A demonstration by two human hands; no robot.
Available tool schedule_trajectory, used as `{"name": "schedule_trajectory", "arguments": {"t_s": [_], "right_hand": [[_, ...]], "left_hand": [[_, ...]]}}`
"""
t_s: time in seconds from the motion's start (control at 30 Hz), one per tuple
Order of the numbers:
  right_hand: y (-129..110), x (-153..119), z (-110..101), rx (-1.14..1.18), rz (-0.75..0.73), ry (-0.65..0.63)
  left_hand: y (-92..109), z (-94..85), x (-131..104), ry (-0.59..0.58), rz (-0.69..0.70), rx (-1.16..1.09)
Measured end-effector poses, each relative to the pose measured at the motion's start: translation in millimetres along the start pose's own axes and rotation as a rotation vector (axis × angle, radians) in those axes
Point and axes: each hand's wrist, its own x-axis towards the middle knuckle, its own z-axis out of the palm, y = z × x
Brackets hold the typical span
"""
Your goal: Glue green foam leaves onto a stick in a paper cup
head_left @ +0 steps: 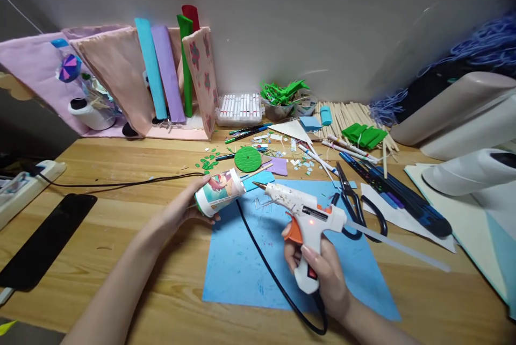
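Observation:
My left hand (192, 200) grips a small paper cup (222, 190) with a printed picture, tilted on its side. Wrapped round the handle of a white hot glue gun (297, 206) is my right hand (322, 270), its fingers at the orange trigger. A clear glue stick (403, 245) pokes out of the gun's back, and a small red light glows on its body. The metal nozzle points left, close to the cup's end but apart from it. Beneath both lies a blue sheet (258, 275). A round green disc (248, 159) rests just beyond the cup.
Black-handled scissors (350, 200) and a dark pencil case (419, 202) lie at right. Paper scraps and small green leaf shapes (208, 162) are scattered behind. Markers in a box (241, 108) stand near the wall. At left are a phone (48, 240) and a power strip (28, 189).

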Motion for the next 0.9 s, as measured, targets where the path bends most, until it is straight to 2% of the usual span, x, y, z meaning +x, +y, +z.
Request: {"name": "schedule_trajectory", "arguments": {"t_s": [0.17,0.43,0.9], "right_hand": [[-0.9,1.1,1.1,0.002,0.093,0.023],[-3.7,1.5,1.3,0.012,0.111,-0.004],[-5.5,3.1,2.5,-0.038,0.121,0.002]], "left_hand": [[-2.2,2.5,0.6,0.034,0.002,0.091],[-2.4,9.1,-1.9,0.111,0.033,0.157],[-0.5,9.6,-3.5,0.067,0.089,0.256]]}}
